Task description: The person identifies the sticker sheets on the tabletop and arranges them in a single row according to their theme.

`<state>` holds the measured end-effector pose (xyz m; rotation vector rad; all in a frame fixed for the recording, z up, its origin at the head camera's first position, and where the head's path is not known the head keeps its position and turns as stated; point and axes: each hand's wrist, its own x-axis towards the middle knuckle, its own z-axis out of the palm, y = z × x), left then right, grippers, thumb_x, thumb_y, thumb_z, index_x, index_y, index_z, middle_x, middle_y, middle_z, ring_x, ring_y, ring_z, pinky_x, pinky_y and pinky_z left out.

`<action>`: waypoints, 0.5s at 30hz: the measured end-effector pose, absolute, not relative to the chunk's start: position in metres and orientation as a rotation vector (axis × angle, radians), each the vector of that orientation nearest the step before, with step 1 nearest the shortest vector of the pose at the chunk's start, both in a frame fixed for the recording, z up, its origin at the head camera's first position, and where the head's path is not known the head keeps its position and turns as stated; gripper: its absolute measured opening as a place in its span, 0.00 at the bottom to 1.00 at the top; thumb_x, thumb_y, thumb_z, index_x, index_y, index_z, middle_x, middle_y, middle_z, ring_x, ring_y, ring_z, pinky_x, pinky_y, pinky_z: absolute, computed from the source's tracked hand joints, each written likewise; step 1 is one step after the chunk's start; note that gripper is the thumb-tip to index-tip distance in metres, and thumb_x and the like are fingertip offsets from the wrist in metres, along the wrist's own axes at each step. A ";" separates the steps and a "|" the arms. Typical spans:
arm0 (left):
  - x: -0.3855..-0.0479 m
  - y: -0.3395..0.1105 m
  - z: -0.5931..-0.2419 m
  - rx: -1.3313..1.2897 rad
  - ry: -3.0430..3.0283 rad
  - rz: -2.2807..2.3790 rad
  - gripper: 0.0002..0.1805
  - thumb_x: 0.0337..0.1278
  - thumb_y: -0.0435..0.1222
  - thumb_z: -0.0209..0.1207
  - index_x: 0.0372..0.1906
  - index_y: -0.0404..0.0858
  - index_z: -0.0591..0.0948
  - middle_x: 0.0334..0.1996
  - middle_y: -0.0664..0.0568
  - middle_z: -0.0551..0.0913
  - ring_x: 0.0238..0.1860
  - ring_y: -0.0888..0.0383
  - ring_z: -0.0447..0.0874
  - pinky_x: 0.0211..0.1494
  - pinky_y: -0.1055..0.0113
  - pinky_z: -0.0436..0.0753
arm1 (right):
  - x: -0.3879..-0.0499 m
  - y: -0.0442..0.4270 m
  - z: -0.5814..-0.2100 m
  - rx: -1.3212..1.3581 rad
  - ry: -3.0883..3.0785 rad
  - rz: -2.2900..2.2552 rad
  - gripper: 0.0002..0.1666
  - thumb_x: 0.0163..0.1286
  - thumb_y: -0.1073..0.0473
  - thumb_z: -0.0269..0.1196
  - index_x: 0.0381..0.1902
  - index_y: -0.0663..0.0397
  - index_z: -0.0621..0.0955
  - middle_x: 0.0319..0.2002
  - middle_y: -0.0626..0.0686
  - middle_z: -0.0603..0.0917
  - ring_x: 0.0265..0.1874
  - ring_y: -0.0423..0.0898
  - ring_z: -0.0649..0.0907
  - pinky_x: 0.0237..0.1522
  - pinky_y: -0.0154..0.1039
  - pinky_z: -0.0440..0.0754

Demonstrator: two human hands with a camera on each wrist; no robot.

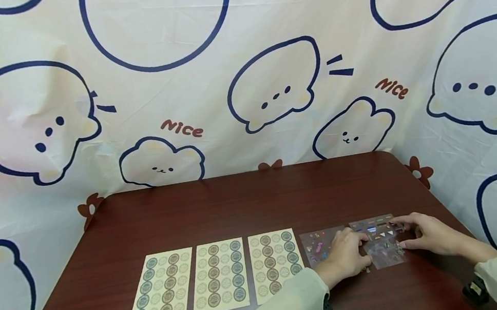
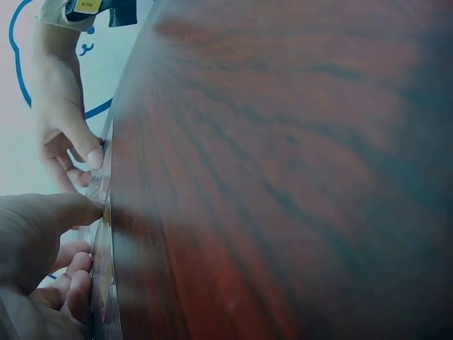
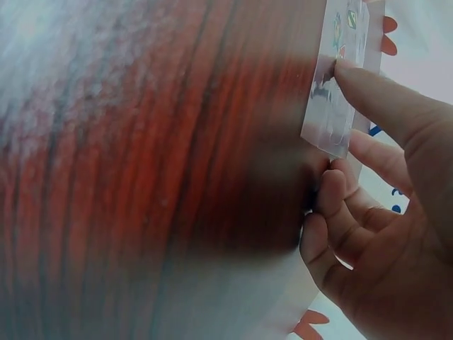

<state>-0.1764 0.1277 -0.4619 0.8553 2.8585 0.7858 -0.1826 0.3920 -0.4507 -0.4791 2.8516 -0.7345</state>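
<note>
A clear sticker sheet (image 1: 385, 253) with small printed shapes lies at the right end of a row on the table. My left hand (image 1: 345, 252) is at its left edge, thumb and fingertips touching down there. My right hand (image 1: 430, 233) rests on its right edge, index finger near the top and thumb lower down. In the right wrist view the thumb (image 3: 371, 95) presses on the transparent sheet (image 3: 329, 110), the other fingers loosely bent beside it. A second clear sheet (image 1: 314, 245) with colourful stickers lies left of it, partly covered by my left hand.
Three cream sheets of round stickers lie further left: one (image 1: 157, 303), another (image 1: 206, 287) and a third (image 1: 258, 265) partly behind my left sleeve (image 1: 281, 303). The dark brown wooden table (image 1: 254, 201) meets a patterned cloth (image 1: 213, 92) at the back and sides.
</note>
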 end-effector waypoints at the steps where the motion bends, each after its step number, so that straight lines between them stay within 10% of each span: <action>1: -0.176 0.128 -0.462 0.857 2.854 0.790 0.21 0.53 0.42 0.71 0.55 0.51 0.86 0.38 0.64 0.80 0.38 0.70 0.69 0.43 0.79 0.69 | -0.182 0.392 -0.451 -0.479 2.856 -0.735 0.35 0.61 0.54 0.74 0.64 0.61 0.78 0.39 0.51 0.75 0.22 0.33 0.68 0.25 0.32 0.70; 15: -0.176 0.127 -0.461 0.853 2.834 0.805 0.21 0.54 0.42 0.71 0.56 0.51 0.86 0.40 0.63 0.81 0.39 0.70 0.70 0.43 0.79 0.69 | -0.180 0.393 -0.451 -0.499 2.856 -0.754 0.35 0.60 0.54 0.74 0.63 0.60 0.78 0.39 0.51 0.74 0.23 0.33 0.67 0.26 0.32 0.69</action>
